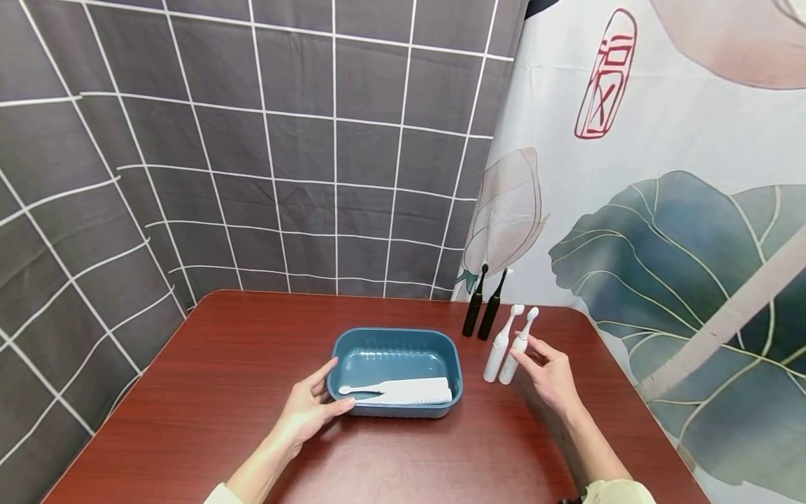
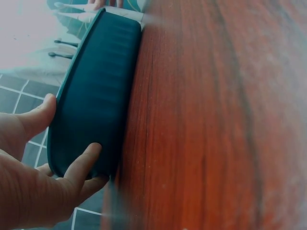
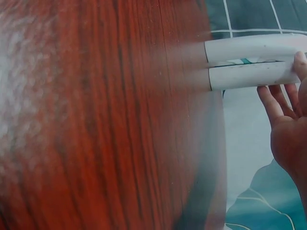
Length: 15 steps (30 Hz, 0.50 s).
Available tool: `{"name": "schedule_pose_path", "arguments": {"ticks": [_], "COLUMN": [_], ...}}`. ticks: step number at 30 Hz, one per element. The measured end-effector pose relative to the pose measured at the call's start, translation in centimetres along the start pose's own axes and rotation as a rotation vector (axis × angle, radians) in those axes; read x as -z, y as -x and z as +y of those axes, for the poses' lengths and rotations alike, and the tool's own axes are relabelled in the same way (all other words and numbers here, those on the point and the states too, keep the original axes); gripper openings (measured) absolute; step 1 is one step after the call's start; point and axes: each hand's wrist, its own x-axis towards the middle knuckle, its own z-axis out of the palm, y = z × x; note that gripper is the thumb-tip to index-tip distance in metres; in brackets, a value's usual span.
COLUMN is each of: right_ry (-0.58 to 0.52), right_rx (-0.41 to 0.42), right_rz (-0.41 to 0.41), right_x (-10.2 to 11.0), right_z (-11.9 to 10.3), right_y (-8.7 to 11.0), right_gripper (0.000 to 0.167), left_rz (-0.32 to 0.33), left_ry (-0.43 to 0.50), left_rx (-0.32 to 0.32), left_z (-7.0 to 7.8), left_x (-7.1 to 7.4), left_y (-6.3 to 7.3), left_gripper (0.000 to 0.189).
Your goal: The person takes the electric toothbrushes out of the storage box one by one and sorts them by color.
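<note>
My left hand [image 1: 305, 411] holds the left front corner of a blue plastic basin [image 1: 403, 411], the thumb at the rim and other fingers against the outer wall. Its long side fills much of the left wrist view. Two white electric toothbrushes [image 1: 412, 390] lie side by side in the basin, brush heads to the left. To the right, my right hand [image 1: 555, 378] pinches a white electric toothbrush [image 1: 507, 372] between thumb and fingers near the top of its handle. That toothbrush stands upright on the table, beside a second upright white toothbrush [image 1: 495, 357] on its left.
Behind the white pair stand two black electric toothbrushes [image 1: 472, 316], upright near the back edge of the reddish-brown wooden table [image 1: 252, 364]. A dark grid-patterned curtain [image 1: 290, 154] hangs behind and to the left; a white floral curtain [image 1: 554, 91] hangs at the right.
</note>
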Motion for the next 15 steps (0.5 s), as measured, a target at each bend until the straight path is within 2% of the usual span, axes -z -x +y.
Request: {"name": "schedule_pose_path", "arguments": {"ticks": [2,12,15], "right_ry": [0.012,0.111,0.110], "right_rx": [0.001,0.016,-0.008], "right_rz": [-0.001,0.003,-0.008], "right_x": [0.00,-0.09,-0.07], "right_z": [0.56,0.58,0.46], "right_y": [-0.06,-0.13,0.00], "right_gripper": [0.041,0.040,0.042], "left_rz": [-0.001,-0.011,-0.010], "left_ry": [-0.005,0.019,0.014], "left_rx": [0.000,0.007,0.010], "left_z": [-0.01,0.07,0.11], "left_x": [0.05,0.12,0.10], "left_y": [0.03,0.04,0.08], "left_gripper": [0.086,0.087,0.087]}}
